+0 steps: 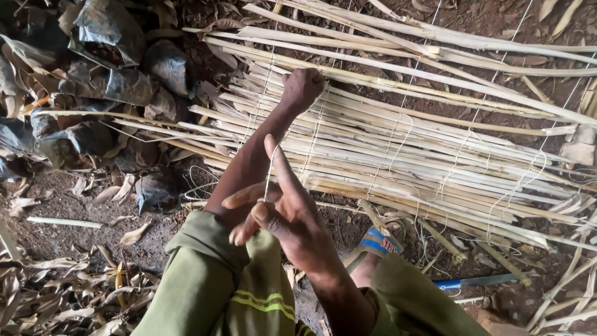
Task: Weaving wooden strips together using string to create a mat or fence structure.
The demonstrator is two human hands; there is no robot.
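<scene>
While the left hand is closed in a fist on the mat of pale split canes, pressing it to the ground, the right hand is lifted nearer the camera with a thin white string pinched between thumb and forefinger, its other fingers spread loose. The string runs from that pinch down toward the canes beside the left fist, joining one of several binding lines that cross the mat. To do this well, I judge the pull should stay in line with the binding row, firm but even, with the fist pinning the canes so they lie close and parallel. A blue-handled knife lies on the soil by the sandalled foot; dark plastic bags sit well apart at the left.
</scene>
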